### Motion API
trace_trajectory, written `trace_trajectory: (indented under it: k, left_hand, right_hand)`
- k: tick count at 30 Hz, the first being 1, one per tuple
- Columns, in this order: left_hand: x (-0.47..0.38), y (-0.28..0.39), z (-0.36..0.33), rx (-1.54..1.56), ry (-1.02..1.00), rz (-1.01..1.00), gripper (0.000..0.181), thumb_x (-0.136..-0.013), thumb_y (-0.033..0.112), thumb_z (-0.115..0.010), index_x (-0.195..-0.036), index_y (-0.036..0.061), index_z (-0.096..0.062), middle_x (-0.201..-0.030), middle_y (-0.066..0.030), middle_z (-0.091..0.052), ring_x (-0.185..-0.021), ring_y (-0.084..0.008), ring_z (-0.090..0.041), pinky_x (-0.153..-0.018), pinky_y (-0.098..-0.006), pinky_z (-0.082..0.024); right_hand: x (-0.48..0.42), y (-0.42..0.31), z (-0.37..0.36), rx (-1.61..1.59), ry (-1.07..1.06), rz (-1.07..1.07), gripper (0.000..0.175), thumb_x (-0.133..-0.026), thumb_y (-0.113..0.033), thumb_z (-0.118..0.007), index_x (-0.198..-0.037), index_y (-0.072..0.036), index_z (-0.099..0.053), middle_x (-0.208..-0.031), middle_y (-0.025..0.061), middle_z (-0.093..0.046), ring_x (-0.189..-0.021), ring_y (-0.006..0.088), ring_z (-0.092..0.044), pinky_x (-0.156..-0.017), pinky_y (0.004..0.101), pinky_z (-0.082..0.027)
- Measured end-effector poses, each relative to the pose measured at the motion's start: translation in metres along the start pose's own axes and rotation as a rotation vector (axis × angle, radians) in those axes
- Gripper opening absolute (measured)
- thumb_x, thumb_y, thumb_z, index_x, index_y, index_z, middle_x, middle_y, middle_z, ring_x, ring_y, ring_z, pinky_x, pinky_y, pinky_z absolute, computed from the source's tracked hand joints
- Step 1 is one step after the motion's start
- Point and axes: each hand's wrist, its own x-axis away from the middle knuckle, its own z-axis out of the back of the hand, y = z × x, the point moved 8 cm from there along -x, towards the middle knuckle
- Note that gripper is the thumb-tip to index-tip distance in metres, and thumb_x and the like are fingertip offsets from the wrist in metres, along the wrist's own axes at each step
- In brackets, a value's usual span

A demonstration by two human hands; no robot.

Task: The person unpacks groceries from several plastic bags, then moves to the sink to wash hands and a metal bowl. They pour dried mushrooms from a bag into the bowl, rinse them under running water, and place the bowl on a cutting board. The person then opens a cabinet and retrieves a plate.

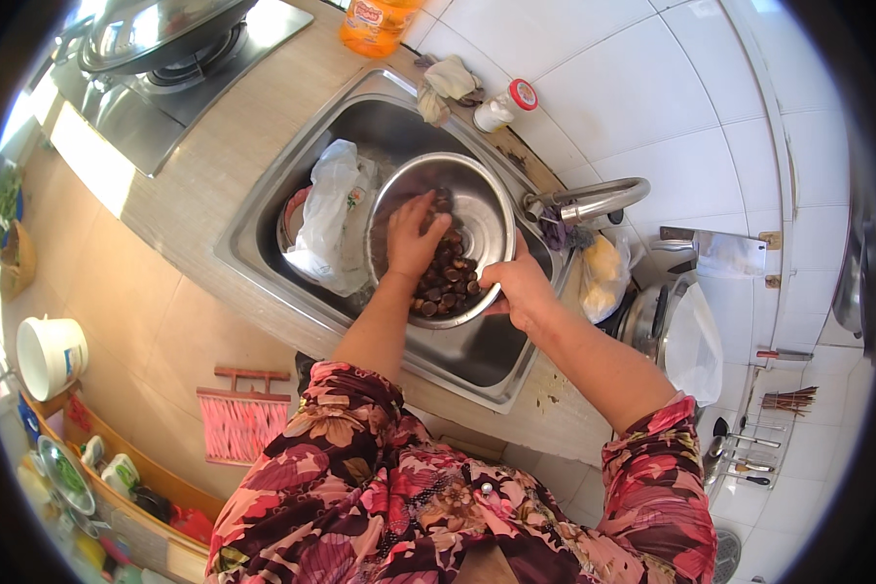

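Over the stainless steel sink (pixel 482 385) is a round metal bowl (pixel 486 212) with many small dark brown round pieces (pixel 449 281), perhaps chestnuts or mushrooms, gathered on its lower left side. My left hand (pixel 412 233) is inside the bowl, its spread fingers touching the brown pieces; whether it grasps any is hidden. My right hand (pixel 518 285) grips the bowl's right rim, thumb at the edge and fingers underneath. Left of the bowl a white plastic bag (pixel 328 219) lies in the sink, partly covering a reddish-rimmed container (pixel 293 215).
The faucet (pixel 591 201) arches at the sink's right. Behind the sink stand a red-lidded jar (pixel 507 106) and crumpled cloths (pixel 449 80). A covered wok (pixel 160 36) sits on the stove, upper left. A bag of yellow items (pixel 602 270) and a lidded pot (pixel 641 321) are at the right.
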Motion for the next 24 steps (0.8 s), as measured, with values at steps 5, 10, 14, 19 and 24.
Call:
trace_trajectory:
  k: [5,10,14,19,24]
  left_hand:
    - [0.001,-0.007,-0.001,0.079,0.031,0.036,0.052,-0.087,0.043,-0.067,-0.130,0.0122,-0.063,-0.127,-0.0129,-0.060,-0.117,-0.0325,-0.054,-0.104,-0.0419,-0.038]
    - [0.001,-0.011,0.001,0.098,0.097,0.065,0.053,-0.085,0.042,-0.069,-0.126,0.0089,-0.064,-0.121,-0.0152,-0.064,-0.112,-0.0337,-0.058,-0.098,-0.0423,-0.044]
    - [0.000,-0.010,0.006,0.145,0.155,0.057,0.051,-0.084,0.041,-0.071,-0.123,0.0083,-0.066,-0.118,-0.0161,-0.065,-0.110,-0.0352,-0.060,-0.096,-0.0423,-0.046]
    - [0.001,-0.012,0.008,0.179,0.181,0.076,0.049,-0.084,0.041,-0.070,-0.122,0.0101,-0.067,-0.118,-0.0159,-0.065,-0.110,-0.0353,-0.060,-0.097,-0.0426,-0.046]
    - [0.001,-0.015,0.007,0.161,0.181,0.114,0.049,-0.085,0.042,-0.070,-0.124,0.0120,-0.067,-0.122,-0.0141,-0.063,-0.114,-0.0344,-0.057,-0.100,-0.0427,-0.043]
  right_hand:
    - [-0.004,-0.016,-0.009,0.126,0.007,-0.053,0.106,-0.070,0.006,-0.056,-0.157,-0.012,0.001,-0.120,0.0204,-0.055,-0.080,0.0285,-0.065,-0.053,0.0455,-0.058]
    - [-0.007,-0.026,-0.018,0.223,0.020,-0.105,0.107,-0.072,0.004,-0.057,-0.157,-0.013,0.004,-0.119,0.0204,-0.055,-0.076,0.0272,-0.063,-0.055,0.0451,-0.057]
    - [-0.008,-0.032,-0.024,0.286,0.015,-0.122,0.108,-0.072,0.003,-0.058,-0.157,-0.012,0.005,-0.119,0.0204,-0.055,-0.077,0.0270,-0.063,-0.057,0.0453,-0.056]
    - [-0.007,-0.042,-0.035,0.351,0.001,-0.119,0.108,-0.071,0.003,-0.060,-0.157,-0.011,0.004,-0.121,0.0213,-0.053,-0.083,0.0292,-0.062,-0.058,0.0458,-0.056]
    - [-0.005,-0.048,-0.041,0.368,0.001,-0.114,0.107,-0.072,0.003,-0.060,-0.157,-0.010,0.004,-0.123,0.0219,-0.052,-0.084,0.0296,-0.062,-0.059,0.0458,-0.056]
